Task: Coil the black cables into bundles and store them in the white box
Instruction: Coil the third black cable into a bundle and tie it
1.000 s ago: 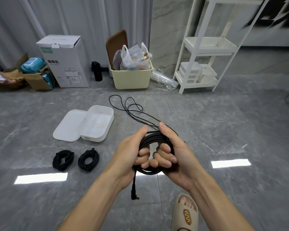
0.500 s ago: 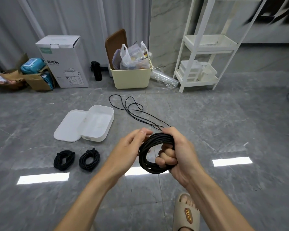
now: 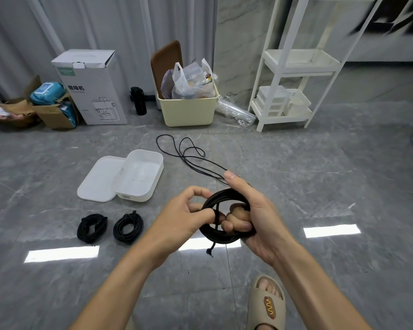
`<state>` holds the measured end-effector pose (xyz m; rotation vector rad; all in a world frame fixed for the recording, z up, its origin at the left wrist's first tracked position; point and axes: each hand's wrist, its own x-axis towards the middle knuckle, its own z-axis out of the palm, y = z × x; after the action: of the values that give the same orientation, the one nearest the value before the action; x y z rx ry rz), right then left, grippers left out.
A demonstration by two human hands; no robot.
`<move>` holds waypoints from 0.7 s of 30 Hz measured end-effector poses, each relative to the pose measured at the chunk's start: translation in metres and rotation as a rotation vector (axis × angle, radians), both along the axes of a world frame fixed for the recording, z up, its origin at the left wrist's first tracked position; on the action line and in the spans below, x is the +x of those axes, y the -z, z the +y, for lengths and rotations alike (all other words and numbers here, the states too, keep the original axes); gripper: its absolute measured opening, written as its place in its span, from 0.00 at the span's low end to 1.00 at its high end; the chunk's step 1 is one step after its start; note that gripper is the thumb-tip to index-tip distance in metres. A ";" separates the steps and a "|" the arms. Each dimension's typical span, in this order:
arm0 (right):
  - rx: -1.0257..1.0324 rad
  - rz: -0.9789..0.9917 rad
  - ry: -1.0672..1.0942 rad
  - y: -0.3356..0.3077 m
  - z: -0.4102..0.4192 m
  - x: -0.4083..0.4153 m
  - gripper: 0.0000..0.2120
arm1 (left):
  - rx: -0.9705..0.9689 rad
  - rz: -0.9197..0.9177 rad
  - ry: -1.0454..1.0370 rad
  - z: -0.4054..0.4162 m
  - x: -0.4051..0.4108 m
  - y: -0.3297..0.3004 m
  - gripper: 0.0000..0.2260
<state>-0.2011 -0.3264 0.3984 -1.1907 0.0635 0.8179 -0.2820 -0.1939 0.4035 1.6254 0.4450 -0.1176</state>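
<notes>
Third cable mid-coil. The person's right hand (image 3: 253, 215), centre of frame, has its fingers curled through a black round cable coil (image 3: 224, 217) and grips it. Left hand (image 3: 184, 215) pinches a strand crossing the front of the coil; short plug end (image 3: 209, 251) dangles just below.

Still loose: thin black cable tail (image 3: 184, 151) running from behind the right hand up to loops on the grey tiled floor (image 3: 320, 177), upper centre. So coiling isn't finished, I'd say.

Done already: two small black cable bundles (image 3: 110, 226) side by side on the floor, lower left of centre. Neither is in the box yet.

White rounded plastic box (image 3: 153, 177), left of centre, sits open, nothing visible inside, with its flat white lid (image 3: 96, 179) touching its left side.

Next move, my guess: pull in the remaining tail loop by loop, keep the right-hand grip tight so the turns don't spring, secure the end, then move all three to the box. Tail loops overlap on the floor, so a snag is possible.

Hard to see:
- how the left hand's strand routes, a wrap round the coil or just a crossing
- where the tail joins the coil, hidden behind the right hand
- far cable end, can't pick it out in the loops
- how the two finished bundles are tied
</notes>
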 end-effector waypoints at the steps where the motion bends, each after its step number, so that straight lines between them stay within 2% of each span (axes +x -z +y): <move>1: 0.005 -0.010 -0.013 -0.001 0.000 0.000 0.18 | -0.019 0.017 -0.009 0.000 0.001 0.000 0.13; 3: 0.003 -0.023 -0.009 -0.001 0.000 0.001 0.16 | -0.036 0.044 -0.021 0.000 0.002 0.000 0.15; 9: -0.048 -0.040 0.063 0.001 0.000 0.003 0.24 | -0.051 0.015 -0.052 -0.007 0.002 0.003 0.14; 12: -0.054 -0.031 0.137 0.003 0.000 0.003 0.21 | -0.031 -0.058 -0.078 -0.014 0.003 0.008 0.13; 14: -0.056 -0.039 0.171 0.003 0.000 0.003 0.15 | 0.144 -0.213 -0.199 -0.019 0.002 0.012 0.11; 17: -0.076 -0.066 0.209 0.004 -0.001 0.005 0.15 | 0.614 -0.455 -0.332 -0.025 -0.002 0.017 0.03; 19: -0.085 -0.082 0.233 0.004 -0.001 0.006 0.16 | 0.800 -0.474 -0.298 -0.029 -0.003 0.024 0.07; 21: -0.095 -0.102 0.245 0.004 -0.001 0.006 0.15 | 0.852 -0.437 -0.286 -0.032 -0.002 0.028 0.10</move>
<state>-0.1949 -0.3276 0.3945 -1.2837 0.1629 0.5433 -0.2842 -0.2257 0.3750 2.3103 0.4005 0.7210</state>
